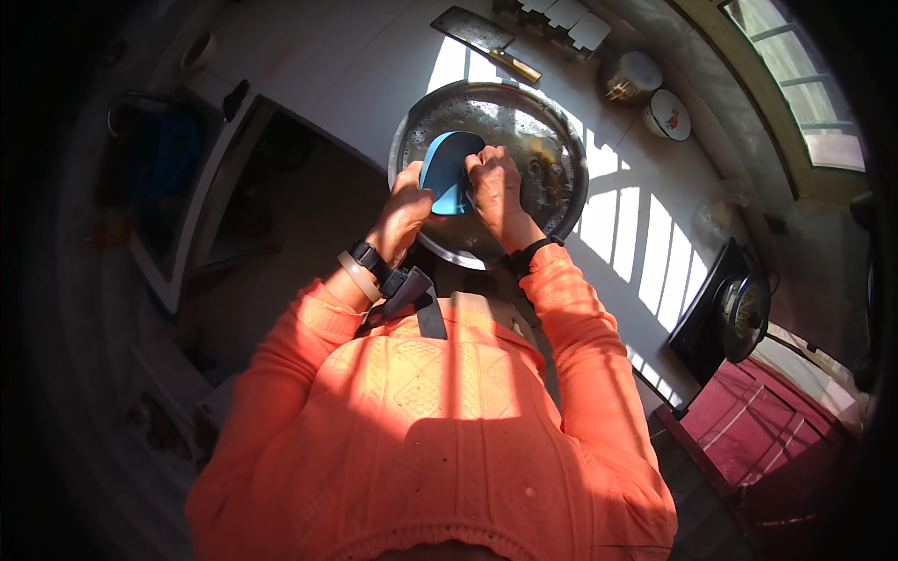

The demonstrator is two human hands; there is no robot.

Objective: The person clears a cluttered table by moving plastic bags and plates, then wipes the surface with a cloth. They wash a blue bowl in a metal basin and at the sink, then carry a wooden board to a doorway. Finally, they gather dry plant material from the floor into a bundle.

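Note:
A blue bowl (443, 175) is tilted over a large round metal basin (577, 175) of cloudy, sudsy water (484, 112). My left hand (403, 214) grips the bowl by its left side, fingers hidden behind it. On the bowl's right side, my right hand (497, 188) is curled with its knuckles up. It touches the bowl, but its palm side is hidden, so whether it pinches the wall or holds something small is unclear. Brownish-yellow things (551, 165), too blurred to name, show in the water to the right.
Beyond the basin, a cleaver (484, 38) lies on the white counter (337, 63). An enamel bowl (665, 116) and a round container (633, 76) stand near the window (800, 84). Farther right sits a lidded pot (745, 319) on a black cooktop (712, 301). A dark opening (280, 161) lies left of the basin.

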